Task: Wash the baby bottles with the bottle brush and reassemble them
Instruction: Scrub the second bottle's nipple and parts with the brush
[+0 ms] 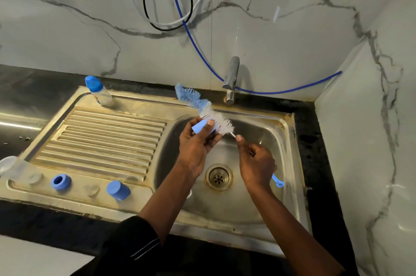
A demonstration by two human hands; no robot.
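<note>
Bottle (99,92) stands back-left on drainboard (108,140); ring (61,181) left of cap (118,189) along front edge. Basin (258,197) right; tap (231,79) behind it.

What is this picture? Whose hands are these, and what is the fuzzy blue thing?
No machine here: these are a person's hands. The camera sits on their head and looks down, so you see what they see.

They stand at a metal sink with a tap behind it. The fuzzy thing is a bottle brush. The right hand grips its handle. The left hand holds a blue cap next to the bristles, for scrubbing.

On the ridged part beside the sink wait other pieces: a standing bottle with its blue top on, a clear bottle lying down, a blue ring and a second cap.
</note>
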